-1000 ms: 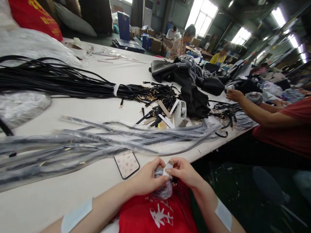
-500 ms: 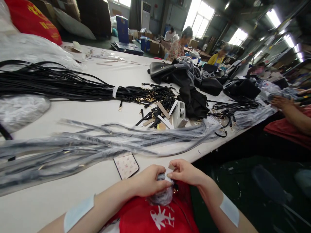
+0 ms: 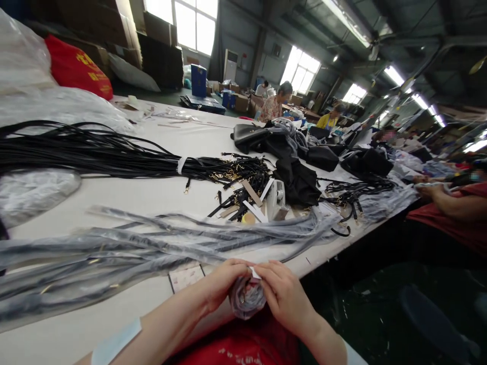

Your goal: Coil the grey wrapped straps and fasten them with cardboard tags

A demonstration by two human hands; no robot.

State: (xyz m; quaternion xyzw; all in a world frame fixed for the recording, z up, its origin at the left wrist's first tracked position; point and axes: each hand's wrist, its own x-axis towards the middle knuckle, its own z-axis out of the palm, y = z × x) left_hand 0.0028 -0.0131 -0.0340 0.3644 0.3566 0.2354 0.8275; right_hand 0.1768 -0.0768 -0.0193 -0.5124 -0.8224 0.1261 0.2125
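Note:
A coiled, plastic-wrapped strap roll is held upright between both hands over the red apron, its spiral end facing me. My left hand wraps round its left side and top. My right hand presses on its right side, fingers at a small white paper strip on the top of the roll. Just left of the hands, a patterned card or case lies on the white table, partly hidden by my left forearm.
Plastic-sleeved straps cross the table. Beyond lie bundled black straps with gold clasps, a tape dispenser and black bags. A person in red works at the right; other people sit farther back.
The roll has turned so its spiral end shows. My right hand has moved from pinching the strip above to lying against the roll's side. The camera view has tilted upward.

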